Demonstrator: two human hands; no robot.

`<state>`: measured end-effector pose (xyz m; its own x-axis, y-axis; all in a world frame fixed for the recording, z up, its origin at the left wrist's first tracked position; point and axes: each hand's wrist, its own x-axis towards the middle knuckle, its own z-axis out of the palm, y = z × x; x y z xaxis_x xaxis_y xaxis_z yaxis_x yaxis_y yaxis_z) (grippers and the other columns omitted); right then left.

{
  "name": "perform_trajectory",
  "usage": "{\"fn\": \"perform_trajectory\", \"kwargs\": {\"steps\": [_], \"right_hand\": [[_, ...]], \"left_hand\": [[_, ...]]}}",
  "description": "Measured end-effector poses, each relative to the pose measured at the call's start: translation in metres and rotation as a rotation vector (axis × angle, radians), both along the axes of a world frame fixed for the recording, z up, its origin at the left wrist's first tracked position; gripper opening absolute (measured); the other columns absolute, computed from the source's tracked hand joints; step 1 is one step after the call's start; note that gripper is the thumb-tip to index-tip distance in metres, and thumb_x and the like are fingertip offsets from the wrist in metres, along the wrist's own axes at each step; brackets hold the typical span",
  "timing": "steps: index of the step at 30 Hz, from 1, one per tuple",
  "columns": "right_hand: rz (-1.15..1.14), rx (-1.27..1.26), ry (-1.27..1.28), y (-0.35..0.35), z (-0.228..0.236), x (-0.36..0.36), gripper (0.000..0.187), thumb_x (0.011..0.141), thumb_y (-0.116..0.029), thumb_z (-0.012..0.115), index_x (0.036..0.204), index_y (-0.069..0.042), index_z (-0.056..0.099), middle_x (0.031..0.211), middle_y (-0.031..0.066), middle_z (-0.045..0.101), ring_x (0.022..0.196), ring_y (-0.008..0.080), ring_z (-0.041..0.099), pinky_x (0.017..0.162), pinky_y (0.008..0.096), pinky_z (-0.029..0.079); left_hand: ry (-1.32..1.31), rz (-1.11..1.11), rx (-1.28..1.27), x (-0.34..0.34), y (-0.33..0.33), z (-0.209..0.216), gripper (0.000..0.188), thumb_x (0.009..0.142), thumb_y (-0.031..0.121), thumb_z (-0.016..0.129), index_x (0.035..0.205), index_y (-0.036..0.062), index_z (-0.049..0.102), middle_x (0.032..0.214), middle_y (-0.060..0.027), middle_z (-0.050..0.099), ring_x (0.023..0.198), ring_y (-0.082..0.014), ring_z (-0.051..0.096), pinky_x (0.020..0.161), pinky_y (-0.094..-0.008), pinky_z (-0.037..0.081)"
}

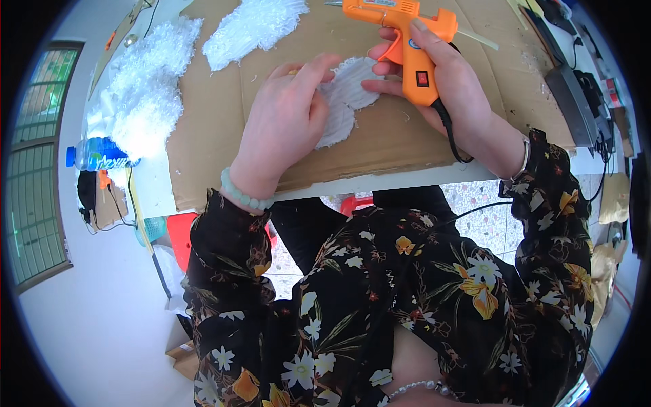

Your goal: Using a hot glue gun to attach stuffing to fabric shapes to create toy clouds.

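My right hand [453, 81] grips an orange hot glue gun [415, 61] by its handle. The gun's nozzle points to the far left, and a pale glue stick [477, 39] sticks out behind it. Below the gun lies a white ribbed piece with frayed edges [349, 102], flat on brown cardboard [234, 129]. My left hand [285, 115] is closed at the left side of this piece, its fingers bent down over the edge; the fingertips are partly hidden. One lower finger of my right hand reaches the piece's right edge.
Another white fringed piece [254, 28] lies farther back on the cardboard. A heap of white shaggy material [146, 88] is at the left, beside a blue-capped plastic bottle [102, 154]. The gun's black cord [446, 129] hangs by my right wrist. Dark devices [573, 102] line the right side.
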<state>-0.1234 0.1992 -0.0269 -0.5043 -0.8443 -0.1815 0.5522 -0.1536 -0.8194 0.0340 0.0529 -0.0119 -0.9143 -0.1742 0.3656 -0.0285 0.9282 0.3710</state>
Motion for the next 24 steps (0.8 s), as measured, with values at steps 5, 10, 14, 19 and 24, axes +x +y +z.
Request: {"fn": "perform_trajectory", "kwargs": {"steps": [5, 10, 14, 19, 24], "right_hand": [[0.018, -0.021, -0.005, 0.003, -0.003, -0.002, 0.038, 0.102, -0.033, 0.039, 0.117, 0.001, 0.050, 0.100, 0.0137, 0.062, 0.084, 0.0178, 0.062, 0.090, 0.0472, 0.053], [0.012, -0.054, -0.021, 0.001, 0.000, 0.001, 0.038, 0.102, -0.032, 0.038, 0.118, 0.001, 0.049, 0.102, 0.0135, 0.061, 0.084, 0.0176, 0.062, 0.090, 0.0470, 0.053], [0.007, -0.052, -0.015, 0.002, -0.002, -0.001, 0.038, 0.102, -0.032, 0.038, 0.118, 0.000, 0.049, 0.103, 0.0130, 0.061, 0.084, 0.0175, 0.062, 0.089, 0.0471, 0.053], [0.005, -0.032, -0.034, 0.003, -0.002, -0.001, 0.037, 0.102, -0.032, 0.038, 0.119, -0.001, 0.050, 0.102, 0.0122, 0.062, 0.084, 0.0174, 0.062, 0.089, 0.0471, 0.054], [0.010, -0.033, -0.020, 0.004, -0.001, -0.002, 0.036, 0.102, -0.031, 0.039, 0.117, -0.001, 0.050, 0.102, 0.0120, 0.062, 0.083, 0.0170, 0.061, 0.088, 0.0464, 0.054]], "left_hand": [[-0.001, -0.053, -0.121, 0.004, 0.005, 0.001, 0.042, 0.074, -0.006, 0.049, 0.114, 0.0042, 0.056, 0.082, -0.0122, 0.067, 0.088, -0.0341, 0.062, 0.090, -0.0445, 0.044], [0.011, -0.051, -0.102, 0.001, -0.001, 0.002, 0.040, 0.074, -0.006, 0.049, 0.112, 0.0031, 0.057, 0.089, -0.0128, 0.067, 0.089, -0.0324, 0.062, 0.091, -0.0448, 0.044], [0.066, -0.042, 0.003, -0.013, -0.006, -0.003, 0.041, 0.074, -0.007, 0.048, 0.113, 0.0039, 0.057, 0.090, -0.0129, 0.067, 0.089, -0.0317, 0.062, 0.093, -0.0448, 0.044], [-0.006, -0.071, 0.000, -0.016, -0.001, -0.008, 0.043, 0.075, -0.006, 0.048, 0.115, 0.0068, 0.057, 0.087, -0.0121, 0.067, 0.094, -0.0326, 0.061, 0.095, -0.0462, 0.043], [-0.012, -0.116, -0.405, -0.011, 0.008, 0.003, 0.048, 0.072, -0.005, 0.053, 0.117, 0.0090, 0.058, 0.084, -0.0108, 0.065, 0.098, -0.0296, 0.059, 0.096, -0.0512, 0.041]]}}
